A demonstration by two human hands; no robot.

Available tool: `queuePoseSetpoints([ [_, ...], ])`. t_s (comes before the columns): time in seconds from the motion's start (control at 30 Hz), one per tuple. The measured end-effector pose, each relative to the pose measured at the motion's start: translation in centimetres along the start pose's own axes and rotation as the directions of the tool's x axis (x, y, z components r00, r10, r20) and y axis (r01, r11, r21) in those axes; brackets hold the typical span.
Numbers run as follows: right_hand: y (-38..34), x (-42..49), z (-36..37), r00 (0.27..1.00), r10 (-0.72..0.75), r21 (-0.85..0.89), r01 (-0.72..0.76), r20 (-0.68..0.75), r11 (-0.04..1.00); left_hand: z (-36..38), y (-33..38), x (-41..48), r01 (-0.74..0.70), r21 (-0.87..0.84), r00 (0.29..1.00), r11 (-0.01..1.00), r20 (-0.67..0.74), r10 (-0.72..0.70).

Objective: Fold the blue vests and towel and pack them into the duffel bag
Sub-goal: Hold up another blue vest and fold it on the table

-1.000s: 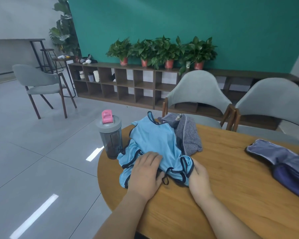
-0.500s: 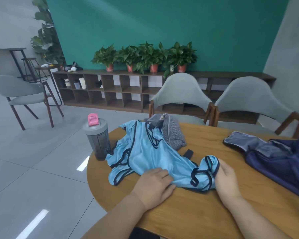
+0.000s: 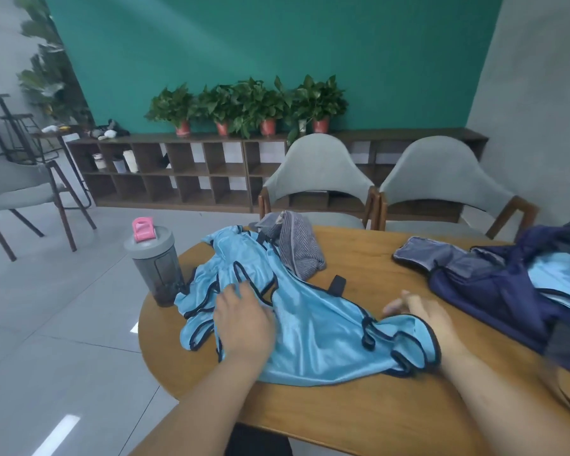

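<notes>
Two hands work the vest (image 3: 316, 334): just left of it a bottle (image 3: 157, 268) stands at the table (image 3: 343, 413) rim, the left hand (image 3: 244, 320) presses the cloth with straight fingers, and the right hand (image 3: 425, 315) at its right end is too blurred to tell its grip. Tugging rightward could drag cloth and topple the bottle; bare wood right of the vest reaches the bag (image 3: 487, 291).

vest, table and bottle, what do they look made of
Vest: thin synthetic mesh, probably polyester; it has a sheen, fine holes and dark binding. Table: wood or wood veneer, satin finish, grain lines showing. Bottle: likely plastic, smoky and see-through, with a matte grey lid and pink cap.
</notes>
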State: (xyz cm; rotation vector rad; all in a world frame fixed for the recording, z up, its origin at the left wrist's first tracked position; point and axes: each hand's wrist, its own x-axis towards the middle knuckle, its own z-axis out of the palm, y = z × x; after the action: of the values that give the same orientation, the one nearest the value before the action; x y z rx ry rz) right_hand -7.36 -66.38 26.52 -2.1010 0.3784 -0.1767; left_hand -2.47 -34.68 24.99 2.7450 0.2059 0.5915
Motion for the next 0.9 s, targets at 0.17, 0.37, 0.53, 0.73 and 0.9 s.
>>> queuePoseSetpoints([
  [0.17, -5.1, 1.6, -0.1, 0.942, -0.272, -0.449, 0.333, 0.196, 0.829, 0.7, -1.5, 0.4, 0.025, 0.198, 0.984, 0.980, 0.167, -0.059],
  [0.37, -7.8, 1.4, 5.3, 0.738, -0.181, -0.476, 0.581, 0.650, 0.660, 0.9, -0.8, -0.8, -0.123, 0.101, 0.981, 0.987, 0.163, 0.106],
  [0.53, -8.1, 0.6, 5.2, 0.888, -0.190, -0.777, 0.459, 0.419, 0.431, 1.3, -1.9, -1.0, -0.267, 0.078, 0.962, 0.961, -0.039, 0.271],
  [0.73, -6.5, 0.2, 4.2, 0.967, -0.118, -0.863, 0.254, 0.225, 0.438, 2.5, -0.5, -1.3, -0.551, -0.014, 0.834, 0.834, -0.026, 0.550],
  [0.9, -4.8, 0.5, 6.1, 0.909, -0.268, -0.552, 0.409, 0.320, 0.727, 3.5, 3.6, -2.4, -0.574, -0.149, 0.806, 0.805, 0.070, 0.588],
])
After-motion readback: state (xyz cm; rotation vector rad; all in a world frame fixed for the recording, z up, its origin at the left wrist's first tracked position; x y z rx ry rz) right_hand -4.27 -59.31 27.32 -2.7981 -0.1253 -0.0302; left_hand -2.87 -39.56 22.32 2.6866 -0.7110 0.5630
